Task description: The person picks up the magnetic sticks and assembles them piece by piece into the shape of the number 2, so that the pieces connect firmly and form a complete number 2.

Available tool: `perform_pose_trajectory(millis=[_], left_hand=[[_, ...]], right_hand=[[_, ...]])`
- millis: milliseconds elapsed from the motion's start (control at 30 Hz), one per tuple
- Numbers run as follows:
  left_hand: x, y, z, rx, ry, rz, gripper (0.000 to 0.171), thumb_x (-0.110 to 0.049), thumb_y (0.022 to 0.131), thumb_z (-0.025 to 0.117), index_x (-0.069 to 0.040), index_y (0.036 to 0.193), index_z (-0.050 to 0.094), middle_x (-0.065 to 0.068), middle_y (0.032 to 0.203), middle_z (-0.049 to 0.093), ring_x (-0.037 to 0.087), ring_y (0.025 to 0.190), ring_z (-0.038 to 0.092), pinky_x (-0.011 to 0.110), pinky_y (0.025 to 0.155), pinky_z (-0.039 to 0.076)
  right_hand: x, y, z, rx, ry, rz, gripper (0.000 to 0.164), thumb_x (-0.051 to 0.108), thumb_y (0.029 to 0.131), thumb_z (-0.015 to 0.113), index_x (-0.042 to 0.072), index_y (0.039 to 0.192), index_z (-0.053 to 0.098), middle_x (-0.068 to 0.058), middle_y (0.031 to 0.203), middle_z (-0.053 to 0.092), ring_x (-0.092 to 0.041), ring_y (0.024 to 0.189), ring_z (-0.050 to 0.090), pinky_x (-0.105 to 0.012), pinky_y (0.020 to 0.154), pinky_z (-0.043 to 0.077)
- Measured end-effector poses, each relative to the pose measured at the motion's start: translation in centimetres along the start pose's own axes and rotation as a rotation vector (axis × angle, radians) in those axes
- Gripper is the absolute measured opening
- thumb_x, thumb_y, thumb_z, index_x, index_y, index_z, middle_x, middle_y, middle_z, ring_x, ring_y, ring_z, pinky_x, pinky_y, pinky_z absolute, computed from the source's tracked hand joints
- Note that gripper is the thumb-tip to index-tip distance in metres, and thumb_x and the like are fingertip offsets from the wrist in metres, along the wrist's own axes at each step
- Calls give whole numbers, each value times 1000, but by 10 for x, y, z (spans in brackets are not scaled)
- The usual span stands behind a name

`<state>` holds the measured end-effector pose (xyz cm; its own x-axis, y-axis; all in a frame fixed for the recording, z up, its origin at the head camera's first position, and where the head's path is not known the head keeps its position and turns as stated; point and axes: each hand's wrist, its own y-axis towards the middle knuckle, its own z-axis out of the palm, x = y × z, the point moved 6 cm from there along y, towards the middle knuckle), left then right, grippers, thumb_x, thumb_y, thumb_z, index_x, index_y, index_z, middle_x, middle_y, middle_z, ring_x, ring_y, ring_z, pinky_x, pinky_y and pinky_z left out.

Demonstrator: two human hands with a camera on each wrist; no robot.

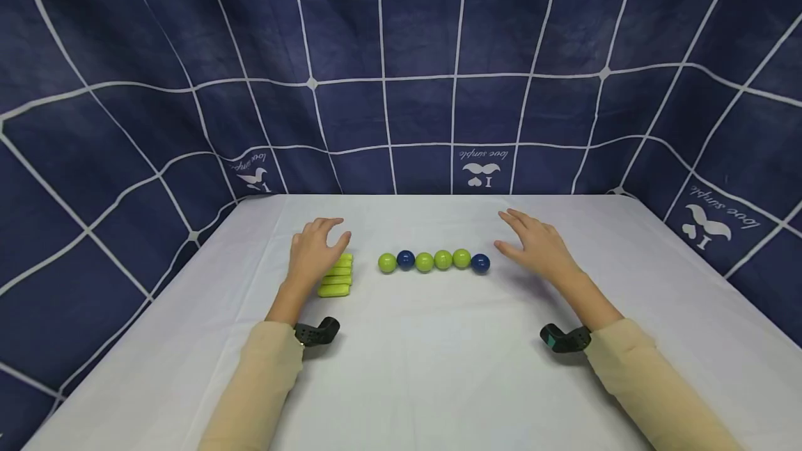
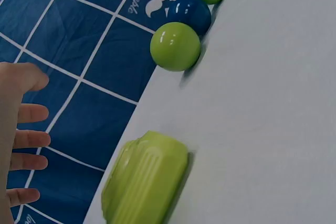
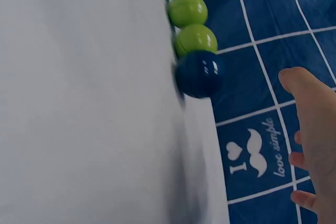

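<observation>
Several glossy balls lie in a row across the middle of the table: a green ball [image 1: 387, 263] at the left end, a dark blue ball [image 1: 406, 260] beside it, more green ones, then another dark blue ball [image 1: 480, 264] at the right end. My left hand [image 1: 311, 252] hovers with fingers spread above several light-green ridged pieces [image 1: 335, 290], partly hiding them; it holds nothing. To the right of the row, my right hand [image 1: 532, 246] is held above the cloth, fingers extended and holding nothing. In the right wrist view the blue ball [image 3: 199, 74] is nearest to it.
A white cloth [image 1: 401, 367] covers the table. Dark blue fabric with white grid lines [image 1: 413, 33] hangs behind and along both sides. Black wrist devices [image 1: 317, 332] sit at both sleeve cuffs.
</observation>
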<state>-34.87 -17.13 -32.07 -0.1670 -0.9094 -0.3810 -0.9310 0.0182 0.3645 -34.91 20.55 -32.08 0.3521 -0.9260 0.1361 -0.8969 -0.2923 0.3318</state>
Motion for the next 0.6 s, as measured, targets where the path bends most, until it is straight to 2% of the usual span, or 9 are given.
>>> perform_pose_trajectory(millis=[100,233,367,467,600], left_hand=[[2,-3,2,-52,-86,-39,40,-39,90,48,-14,119,58,10,121,55,28,113,47,45,88,33],[8,-7,8,-80,-193,-88,31,-32,90,51,-12,112,62,10,114,59,27,106,50,43,87,35],[16,-9,17,-61,-293,-116,28,-27,90,53,-11,110,63,10,114,58,28,106,50,43,88,37],[22,-9,24,-31,-362,-126,27,-25,90,52,-11,111,62,10,115,57,28,108,49,43,88,38],[35,-9,30,-3,-390,-151,28,-24,91,51,-11,114,60,10,121,53,27,111,45,45,92,37]], right_hand=[[8,-5,8,22,94,-4,60,44,89,50,12,138,37,-15,140,39,-38,126,39,-58,96,33],[16,-11,21,67,234,21,56,41,90,50,11,136,39,-14,136,43,-35,119,46,-57,91,39],[19,-19,35,81,400,71,53,38,91,50,10,136,40,-14,132,45,-31,111,52,-53,87,42],[17,-24,45,78,514,105,53,34,92,49,7,136,38,-18,130,47,-33,108,54,-49,87,44],[14,-25,52,65,601,135,55,34,93,49,5,137,35,-22,127,47,-35,108,54,-47,88,45]])
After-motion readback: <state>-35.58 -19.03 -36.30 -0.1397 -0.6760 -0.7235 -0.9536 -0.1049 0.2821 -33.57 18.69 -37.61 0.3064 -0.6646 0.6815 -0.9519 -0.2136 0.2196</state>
